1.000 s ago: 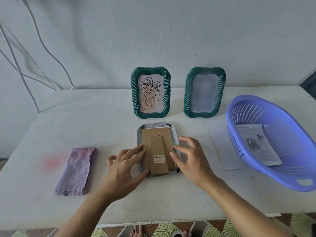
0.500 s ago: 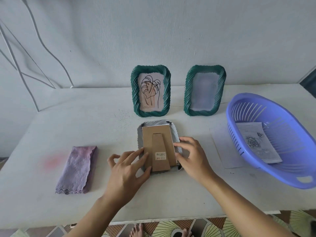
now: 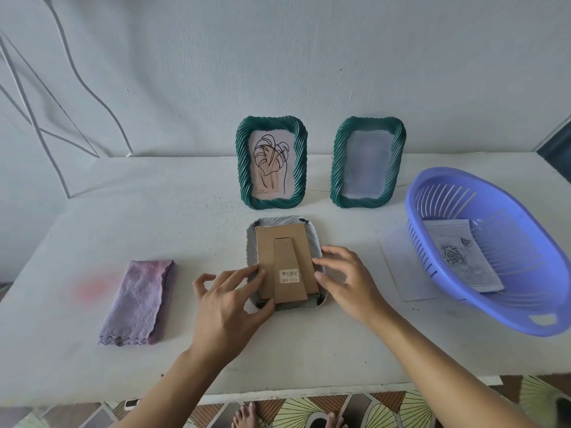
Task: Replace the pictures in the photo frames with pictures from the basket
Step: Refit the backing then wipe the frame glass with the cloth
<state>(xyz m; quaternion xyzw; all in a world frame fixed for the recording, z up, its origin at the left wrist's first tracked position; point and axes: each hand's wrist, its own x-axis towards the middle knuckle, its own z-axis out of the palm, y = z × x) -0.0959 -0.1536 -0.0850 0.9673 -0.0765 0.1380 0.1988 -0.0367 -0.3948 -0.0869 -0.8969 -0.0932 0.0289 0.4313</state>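
Observation:
A photo frame (image 3: pixel 284 225) lies face down in the middle of the table, its brown cardboard back (image 3: pixel 278 251) with a folded stand and a barcode sticker facing up. My left hand (image 3: pixel 228 304) rests its fingers on the back's lower left edge. My right hand (image 3: pixel 349 282) touches the right edge with spread fingertips. Two green frames stand behind: the left one (image 3: pixel 272 163) holds a leaf drawing, the right one (image 3: pixel 367 163) a pale picture. A purple basket (image 3: pixel 506 310) at right holds a rose picture (image 3: pixel 460 257).
A folded purple cloth (image 3: pixel 139 301) lies at left. A white sheet of paper (image 3: pixel 404 267) sits between the face-down frame and the basket. The table's front edge is near my forearms. White cables hang on the wall at left.
Both hands slid slightly down the cardboard back toward its lower corners. The frame stays face down in the same spot.

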